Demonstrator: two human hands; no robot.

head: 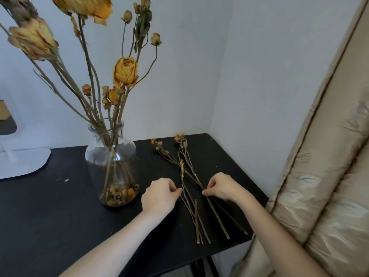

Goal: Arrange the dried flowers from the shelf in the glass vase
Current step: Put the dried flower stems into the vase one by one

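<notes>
Dried yellow flowers [125, 71] on long brown stems are stood in a clear round glass vase [93, 154], and they are spread out high and wide above its neck. The vase is set on a flat black table [60, 206], near the middle, by a pale wall. A big beige padded cushion [319, 176] is leaned up along the right side of the table. A flat white stand base [24, 162] is seen on the table at the far left, well apart from the vase. Just right of the vase, loose dried stems [196, 220] with small orange heads are laid flat on the table, heads to the wall and cut ends to the near edge. The left hand [159, 194] is curled, and one of these stems is pinched at its thumb tip. The right hand [221, 186] is curled too, and other stems in the bunch are pinched under its fingertips. Small orange petals [119, 193] are piled inside the bottom of the vase.
</notes>
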